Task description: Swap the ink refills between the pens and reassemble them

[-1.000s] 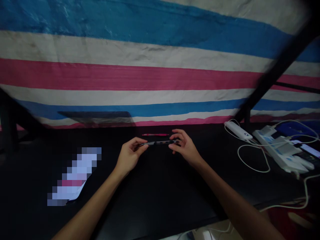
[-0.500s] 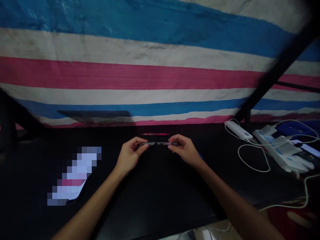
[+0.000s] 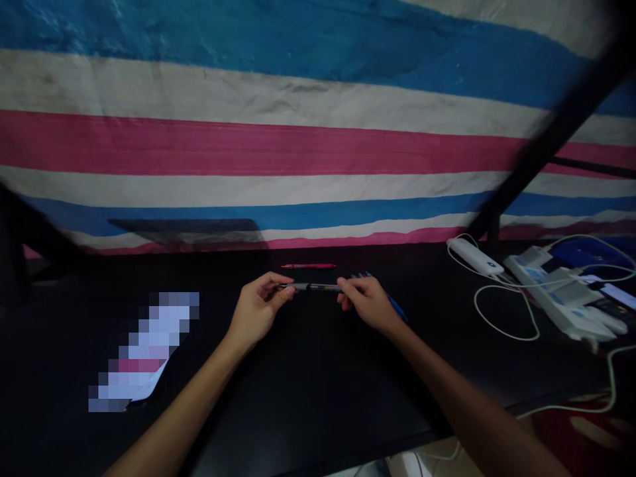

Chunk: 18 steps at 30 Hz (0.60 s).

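Observation:
A slim pen [image 3: 318,287] with a dark grip and a clear barrel lies level between my two hands, above the black table. My left hand [image 3: 259,305] pinches its left end between thumb and fingers. The right end is held by my right hand [image 3: 365,301], the thumb laid over the top and the fingers curled below, hiding that end. Just beyond the held pen, a red pen [image 3: 309,266] rests on the table. Partly behind my right hand lies a blue pen [image 3: 397,308], with something dark beside it that I cannot make out.
On the left of the black table [image 3: 298,397] is a phone [image 3: 149,354] with a blurred-out screen. To the right are a white plug-in device [image 3: 474,257], a power strip [image 3: 551,298] and looping white cables [image 3: 534,331]. A striped sheet [image 3: 298,146] hangs behind.
My right hand has shifted its grip: the thumb now lies over the top of the pen and the fingers curl under. More of the blue pen shows. My left hand keeps its pinch.

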### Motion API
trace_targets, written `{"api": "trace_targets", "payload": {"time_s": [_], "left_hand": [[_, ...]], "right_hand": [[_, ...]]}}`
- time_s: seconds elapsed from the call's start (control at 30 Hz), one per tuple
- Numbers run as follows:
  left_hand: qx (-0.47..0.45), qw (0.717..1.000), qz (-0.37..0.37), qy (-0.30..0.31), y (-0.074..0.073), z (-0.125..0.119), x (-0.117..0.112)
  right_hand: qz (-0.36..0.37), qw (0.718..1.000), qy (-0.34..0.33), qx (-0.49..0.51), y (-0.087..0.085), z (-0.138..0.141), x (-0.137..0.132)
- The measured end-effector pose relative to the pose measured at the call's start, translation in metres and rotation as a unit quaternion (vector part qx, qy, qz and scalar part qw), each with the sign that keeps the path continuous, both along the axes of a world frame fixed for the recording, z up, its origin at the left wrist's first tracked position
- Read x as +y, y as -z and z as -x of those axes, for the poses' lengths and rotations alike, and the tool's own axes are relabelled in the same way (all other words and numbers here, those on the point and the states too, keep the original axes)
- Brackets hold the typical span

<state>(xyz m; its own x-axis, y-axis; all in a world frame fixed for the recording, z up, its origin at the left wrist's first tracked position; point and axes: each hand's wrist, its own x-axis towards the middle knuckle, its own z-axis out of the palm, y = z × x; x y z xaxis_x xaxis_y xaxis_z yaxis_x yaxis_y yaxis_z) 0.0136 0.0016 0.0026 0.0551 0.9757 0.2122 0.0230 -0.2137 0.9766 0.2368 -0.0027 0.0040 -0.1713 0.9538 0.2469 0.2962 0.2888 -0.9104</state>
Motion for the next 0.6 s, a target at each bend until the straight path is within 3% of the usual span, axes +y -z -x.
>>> {"api": "trace_targets", "payload": {"time_s": [0.13, 0.2, 0.4, 0.6], "left_hand": [[-0.009, 1.000, 0.001, 0.005, 0.0005, 0.0001, 0.0004], [-0.014, 1.000, 0.002, 0.008, 0.0014, 0.0005, 0.0008], [-0.027, 0.999, 0.012, 0.017, 0.0024, -0.0017, -0.0006], [-0.091, 0.994, 0.059, 0.015, 0.0005, 0.0002, 0.0010]], "right_hand": [[-0.041, 0.997, 0.017, 0.066, -0.0026, -0.0003, -0.0005], [-0.061, 0.997, 0.023, 0.049, -0.0028, -0.0012, -0.0002], [-0.013, 0.999, 0.035, -0.016, 0.0032, -0.0048, 0.0040], [-0.134, 0.991, 0.003, -0.003, -0.0062, -0.0037, -0.0026]]}}
